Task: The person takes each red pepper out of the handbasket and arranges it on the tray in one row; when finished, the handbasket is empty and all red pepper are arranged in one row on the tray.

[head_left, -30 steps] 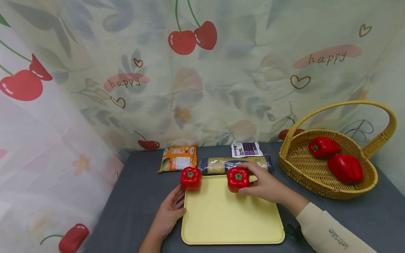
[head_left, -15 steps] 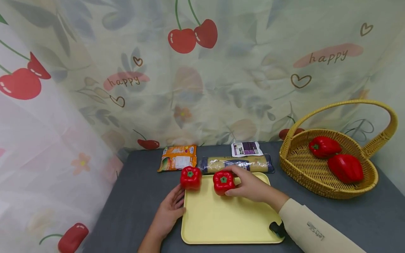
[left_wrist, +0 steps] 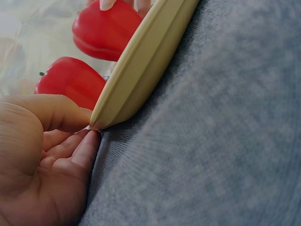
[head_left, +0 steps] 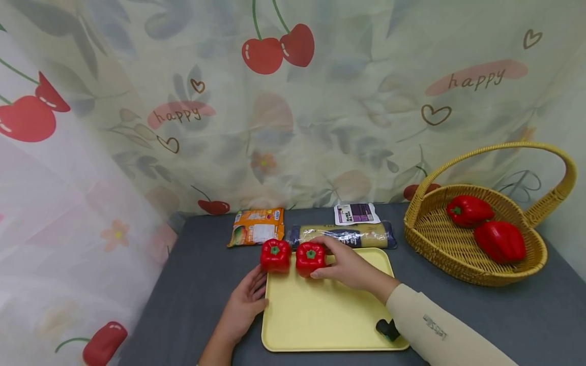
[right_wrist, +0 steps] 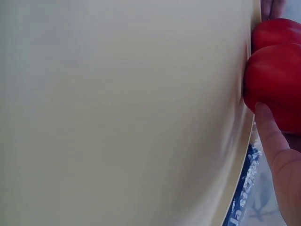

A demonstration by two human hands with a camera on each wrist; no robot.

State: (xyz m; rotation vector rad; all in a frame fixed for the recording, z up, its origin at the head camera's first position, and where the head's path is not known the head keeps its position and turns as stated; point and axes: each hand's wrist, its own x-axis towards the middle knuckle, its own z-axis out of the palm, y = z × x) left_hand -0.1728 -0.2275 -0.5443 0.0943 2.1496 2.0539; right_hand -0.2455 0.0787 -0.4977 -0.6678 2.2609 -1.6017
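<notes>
My right hand (head_left: pixel 350 267) grips a red bell pepper (head_left: pixel 310 260) with a green stem, thumb on its near side, over the back left part of a yellow tray (head_left: pixel 329 323). Just left of it a second red bell pepper (head_left: pixel 275 256) stands at the tray's back left corner. At the tray's left edge is my left hand (head_left: pixel 242 307); in the left wrist view its thumb and fingers (left_wrist: pixel 84 150) pinch the rim. The right wrist view has the held pepper (right_wrist: pixel 277 80) close beside the other one, a fingertip low on its side.
A wicker basket (head_left: pixel 426 259) with a tall handle stands at right, holding two more red peppers (head_left: pixel 500 241). Behind the tray lie an orange packet (head_left: pixel 258 227), a long pack of noodles (head_left: pixel 373 236) and a small purple-and-white packet (head_left: pixel 357 214). A printed curtain hangs behind.
The right hand has carried its pepper leftward across the tray's back, close up to the second pepper. My left hand has stayed at the tray's edge.
</notes>
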